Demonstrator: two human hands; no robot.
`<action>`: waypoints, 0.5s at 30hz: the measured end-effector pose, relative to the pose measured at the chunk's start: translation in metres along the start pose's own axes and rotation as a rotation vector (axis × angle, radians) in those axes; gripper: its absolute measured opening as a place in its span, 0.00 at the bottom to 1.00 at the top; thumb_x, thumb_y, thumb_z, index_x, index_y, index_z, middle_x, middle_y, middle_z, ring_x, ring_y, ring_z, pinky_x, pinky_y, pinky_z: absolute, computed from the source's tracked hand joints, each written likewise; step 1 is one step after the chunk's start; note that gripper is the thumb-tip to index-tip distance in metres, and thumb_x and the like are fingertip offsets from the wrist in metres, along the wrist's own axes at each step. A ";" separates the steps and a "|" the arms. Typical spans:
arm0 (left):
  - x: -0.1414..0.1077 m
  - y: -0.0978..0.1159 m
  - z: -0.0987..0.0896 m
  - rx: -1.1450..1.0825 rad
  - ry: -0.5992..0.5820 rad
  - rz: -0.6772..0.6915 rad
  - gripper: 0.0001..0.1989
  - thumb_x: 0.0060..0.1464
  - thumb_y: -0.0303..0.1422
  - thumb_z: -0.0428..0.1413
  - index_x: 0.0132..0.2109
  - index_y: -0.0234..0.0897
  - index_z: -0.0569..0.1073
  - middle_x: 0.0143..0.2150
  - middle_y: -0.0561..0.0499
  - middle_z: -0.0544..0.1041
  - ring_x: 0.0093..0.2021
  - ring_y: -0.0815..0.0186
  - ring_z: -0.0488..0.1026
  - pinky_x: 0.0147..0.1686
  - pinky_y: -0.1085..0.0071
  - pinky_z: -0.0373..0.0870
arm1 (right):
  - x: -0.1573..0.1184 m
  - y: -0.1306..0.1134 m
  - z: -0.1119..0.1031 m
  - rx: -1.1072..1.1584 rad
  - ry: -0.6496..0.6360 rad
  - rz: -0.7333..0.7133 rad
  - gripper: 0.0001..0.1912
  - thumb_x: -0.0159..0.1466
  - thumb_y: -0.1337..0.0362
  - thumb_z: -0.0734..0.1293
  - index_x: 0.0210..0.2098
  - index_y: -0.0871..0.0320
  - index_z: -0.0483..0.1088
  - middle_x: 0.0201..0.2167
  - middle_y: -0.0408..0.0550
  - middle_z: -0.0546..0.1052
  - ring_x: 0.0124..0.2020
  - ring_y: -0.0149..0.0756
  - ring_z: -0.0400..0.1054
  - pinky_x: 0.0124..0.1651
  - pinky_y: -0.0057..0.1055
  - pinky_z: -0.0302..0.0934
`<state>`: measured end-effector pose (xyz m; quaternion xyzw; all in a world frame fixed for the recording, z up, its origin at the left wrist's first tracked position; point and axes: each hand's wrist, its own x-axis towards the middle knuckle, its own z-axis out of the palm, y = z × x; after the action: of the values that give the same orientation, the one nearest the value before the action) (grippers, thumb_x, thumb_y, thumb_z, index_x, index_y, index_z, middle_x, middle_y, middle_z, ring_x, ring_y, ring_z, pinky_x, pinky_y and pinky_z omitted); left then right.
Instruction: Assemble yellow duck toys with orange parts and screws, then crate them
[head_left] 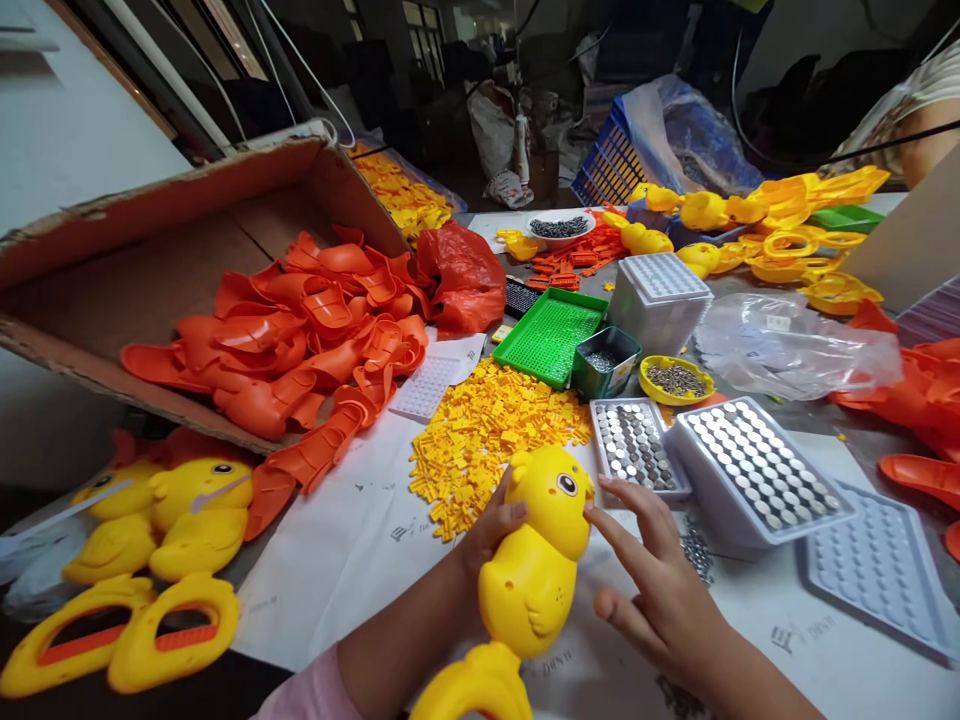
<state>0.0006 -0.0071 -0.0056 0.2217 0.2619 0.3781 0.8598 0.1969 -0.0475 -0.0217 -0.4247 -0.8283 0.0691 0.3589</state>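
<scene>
A yellow plastic duck toy (529,590) with a round eye and a ring-shaped handle at its lower end is tilted over the papered table. Wrapped round its head from the left side, my left hand (491,525) holds it. My right hand (652,575) is on the toy's right, fingers spread, with its fingertips at the beak; it grips nothing. Behind the toy lies a heap of small yellow parts (487,430). Trays of silver discs (765,465) stand beyond my right hand.
A cardboard box (112,240) of orange parts tips in from the left. Below it lie finished-looking duck toys (199,530). A green tray (551,335), a yellow bowl of screws (676,380) and a plastic bag (795,340) sit farther back. A person's arm (926,140) shows top right.
</scene>
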 end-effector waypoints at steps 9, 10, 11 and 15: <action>0.012 0.028 -0.012 0.120 0.446 0.550 0.42 0.29 0.39 0.71 0.55 0.45 0.67 0.33 0.54 0.79 0.33 0.63 0.75 0.38 0.67 0.74 | 0.001 -0.021 -0.009 0.531 -0.021 -0.113 0.22 0.68 0.46 0.52 0.46 0.57 0.62 0.36 0.51 0.68 0.39 0.41 0.62 0.42 0.40 0.59; 0.013 0.027 -0.012 0.121 0.460 0.556 0.43 0.29 0.40 0.71 0.56 0.46 0.67 0.34 0.53 0.79 0.33 0.63 0.75 0.39 0.67 0.74 | 0.001 -0.022 -0.007 0.528 -0.003 -0.093 0.22 0.68 0.46 0.52 0.45 0.57 0.62 0.36 0.50 0.68 0.38 0.41 0.63 0.41 0.39 0.58; 0.014 0.026 -0.012 0.126 0.463 0.552 0.43 0.29 0.40 0.71 0.56 0.46 0.67 0.35 0.52 0.79 0.33 0.63 0.76 0.40 0.66 0.75 | 0.001 -0.023 -0.005 0.515 0.035 -0.074 0.22 0.68 0.46 0.51 0.44 0.57 0.62 0.35 0.51 0.67 0.37 0.41 0.62 0.40 0.39 0.57; 0.014 0.017 -0.009 0.156 0.449 0.522 0.40 0.29 0.40 0.71 0.54 0.48 0.69 0.41 0.50 0.80 0.40 0.58 0.77 0.43 0.64 0.75 | 0.001 -0.026 0.003 0.433 0.163 -0.111 0.24 0.68 0.45 0.47 0.35 0.57 0.60 0.30 0.48 0.67 0.30 0.36 0.60 0.34 0.36 0.54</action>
<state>-0.0061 0.0161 -0.0064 0.2577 0.4068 0.6034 0.6356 0.1771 -0.0629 -0.0125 -0.2959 -0.7844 0.1907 0.5107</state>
